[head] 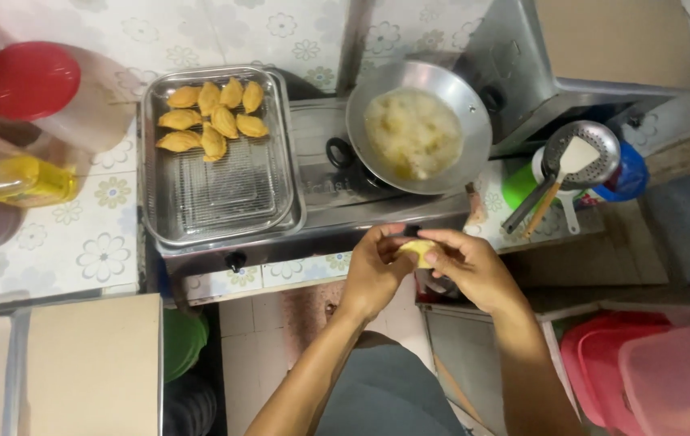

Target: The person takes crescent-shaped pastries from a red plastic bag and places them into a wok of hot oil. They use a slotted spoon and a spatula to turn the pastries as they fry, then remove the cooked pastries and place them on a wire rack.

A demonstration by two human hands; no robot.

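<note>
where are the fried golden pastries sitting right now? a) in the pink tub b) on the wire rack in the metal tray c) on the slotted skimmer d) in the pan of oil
b: the golden pastries lie clustered at the far end of the wire rack in the metal tray, left of the pan.

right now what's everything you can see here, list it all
dough piece: one, pale yellow, pinched between both hands
fried pastries: about nine, golden, on rack in tray
metal tray: one, silver, left stove side
frying pan: one, silver, bubbling oil, right burner
oil bottle: one, yellow oil, left counter
red lid: one, upper left
skimmer: one, metal, right of pan
left hand: on dough
right hand: on dough
</note>
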